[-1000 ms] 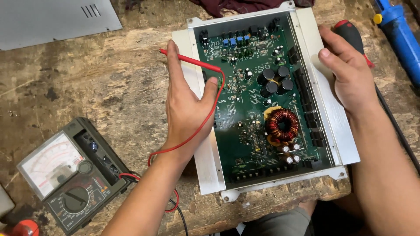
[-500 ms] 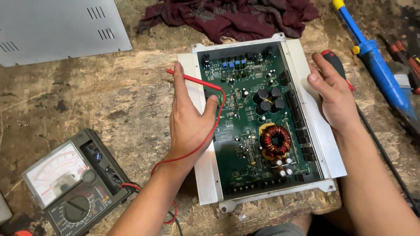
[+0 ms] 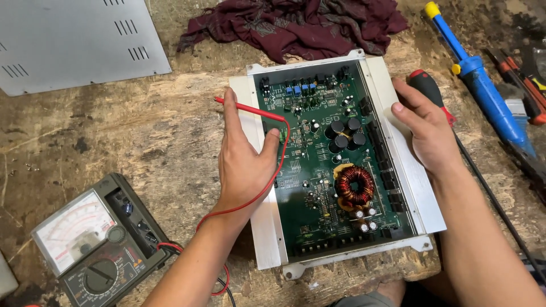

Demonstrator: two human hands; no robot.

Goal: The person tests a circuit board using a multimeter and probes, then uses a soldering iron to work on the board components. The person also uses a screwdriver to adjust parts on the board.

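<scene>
A green circuit board (image 3: pixel 330 170) with black capacitors and a copper coil sits in a white metal chassis (image 3: pixel 265 227) on the wooden bench. My left hand (image 3: pixel 244 159) rests on the chassis's left edge, thumb on the board, with a red test probe (image 3: pixel 250 109) lying across it under the fingers. Its red lead (image 3: pixel 250 202) runs down to an analog multimeter (image 3: pixel 96 244) at the lower left. My right hand (image 3: pixel 426 131) grips the chassis's right edge and lies over a red-and-black screwdriver (image 3: pixel 426 85).
A grey vented metal cover (image 3: pixel 68 40) lies at the top left. A dark red rag (image 3: pixel 296 25) is bunched behind the chassis. A blue desoldering pump (image 3: pixel 478 79) and other tools (image 3: pixel 523 74) lie at the right, with a black cable (image 3: pixel 495 199) running along my right arm.
The view has tilted so the chassis and both hands sit lower in frame, showing more of the rag and cover. Both hands keep their hold on the chassis.
</scene>
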